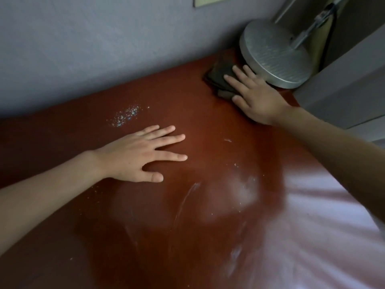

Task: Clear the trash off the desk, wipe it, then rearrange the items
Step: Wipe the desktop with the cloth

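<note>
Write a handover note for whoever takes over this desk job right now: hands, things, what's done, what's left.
Left hand: flat on the desk, fingers spread, holding nothing.
Right hand: straight fingers press a dark cloth onto the desk at the back right corner, beside the lamp base.
Done: no larger trash shows in view, and the cloth is down for wiping.
Left: a patch of pale crumbs near the wall and white smears toward the front are not yet wiped. Rearranging comes after that. The lamp is the only item in view.
</note>
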{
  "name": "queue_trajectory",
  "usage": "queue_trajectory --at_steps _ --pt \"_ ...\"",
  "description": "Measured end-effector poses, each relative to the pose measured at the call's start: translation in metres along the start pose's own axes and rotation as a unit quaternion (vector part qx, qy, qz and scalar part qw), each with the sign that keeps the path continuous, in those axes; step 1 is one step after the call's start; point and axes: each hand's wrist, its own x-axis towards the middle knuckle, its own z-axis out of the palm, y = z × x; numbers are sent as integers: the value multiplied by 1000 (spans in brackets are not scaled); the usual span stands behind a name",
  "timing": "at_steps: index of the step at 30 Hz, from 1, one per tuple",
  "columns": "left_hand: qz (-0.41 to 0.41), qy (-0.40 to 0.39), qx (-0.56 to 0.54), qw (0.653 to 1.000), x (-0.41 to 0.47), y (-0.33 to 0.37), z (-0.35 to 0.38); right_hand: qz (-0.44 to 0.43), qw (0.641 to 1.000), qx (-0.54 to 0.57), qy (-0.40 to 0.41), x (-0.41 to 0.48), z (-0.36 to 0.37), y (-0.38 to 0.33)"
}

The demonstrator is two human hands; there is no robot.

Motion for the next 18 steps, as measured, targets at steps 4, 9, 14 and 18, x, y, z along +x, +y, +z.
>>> queue_trajectory --at_steps 4,9,14,18 --pt "-22 -13 -9 1000 -2 4 -3 -11 1000 7 11 58 1 -10" --pt "-83 1 13 996 -8 19 -6 -263 964 -36 -9 -1 8 -18" --pt "-161 17 10 987 -14 30 -9 -428 901 -39 -55 -75 12 2" --pt "-213 31 -21 976 -20 38 -6 -292 956 2 -22 2 3 -3"
